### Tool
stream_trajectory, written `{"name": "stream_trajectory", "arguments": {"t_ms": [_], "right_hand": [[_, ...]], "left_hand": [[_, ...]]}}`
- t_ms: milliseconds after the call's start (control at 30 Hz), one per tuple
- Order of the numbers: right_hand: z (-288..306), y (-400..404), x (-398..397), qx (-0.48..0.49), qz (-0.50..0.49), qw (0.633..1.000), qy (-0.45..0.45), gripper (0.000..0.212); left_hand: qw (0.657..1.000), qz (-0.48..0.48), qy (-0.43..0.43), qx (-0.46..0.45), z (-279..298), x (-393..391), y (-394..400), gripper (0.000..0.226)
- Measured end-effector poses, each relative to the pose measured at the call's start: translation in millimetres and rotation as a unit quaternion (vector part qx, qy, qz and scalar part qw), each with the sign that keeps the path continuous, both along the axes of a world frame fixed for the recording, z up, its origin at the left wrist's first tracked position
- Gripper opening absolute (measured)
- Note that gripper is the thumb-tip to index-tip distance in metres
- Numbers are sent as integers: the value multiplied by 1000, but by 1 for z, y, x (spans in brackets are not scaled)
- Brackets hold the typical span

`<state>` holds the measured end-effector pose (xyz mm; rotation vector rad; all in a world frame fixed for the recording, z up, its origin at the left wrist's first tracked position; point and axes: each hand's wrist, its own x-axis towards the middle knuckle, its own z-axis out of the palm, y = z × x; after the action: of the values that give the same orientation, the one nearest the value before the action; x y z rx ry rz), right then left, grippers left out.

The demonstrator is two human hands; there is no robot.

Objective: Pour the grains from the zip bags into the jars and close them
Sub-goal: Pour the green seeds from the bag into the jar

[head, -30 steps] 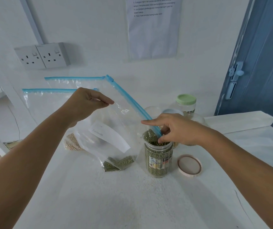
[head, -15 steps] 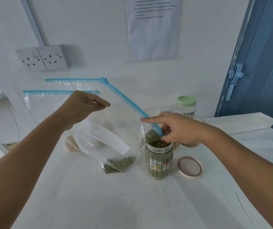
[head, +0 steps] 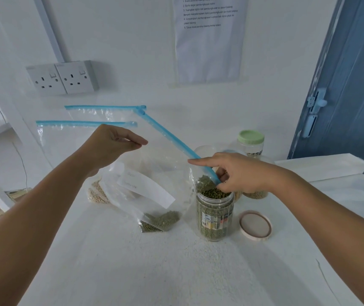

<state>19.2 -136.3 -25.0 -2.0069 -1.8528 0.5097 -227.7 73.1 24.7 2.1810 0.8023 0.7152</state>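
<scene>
Since a second ago the green grains have risen to heap at the rim of the jar (head: pixel 215 215), so this pour looks nearly done, though a small pile is left in the low corner of the bag (head: pixel 154 171) and would overflow if forced in. The left hand (head: pixel 115 143) still pinches the bag's upper side aloft, while the right hand (head: pixel 238 173) still grips its blue zip end over the jar's mouth, forefinger out straight. The jar stands mid-surface; its lid (head: pixel 255 225) lies just beside it, not yet on.

Tilted zip bag (head: pixel 154 173), bean-filled open jar (head: pixel 214 215)
</scene>
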Motion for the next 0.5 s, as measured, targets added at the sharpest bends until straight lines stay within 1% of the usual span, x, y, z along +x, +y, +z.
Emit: {"name": "stream_trajectory", "arguments": {"t_ms": [200,500], "right_hand": [[2,-2,0,6,-1,1000,-13,97],[16,2,-3,-17,2,1000,-23,95]], "left_hand": [[1000,8,-8,-8,-3,-4,2,23],[999,24,-15,-20,-7,-10,6,23]]}}
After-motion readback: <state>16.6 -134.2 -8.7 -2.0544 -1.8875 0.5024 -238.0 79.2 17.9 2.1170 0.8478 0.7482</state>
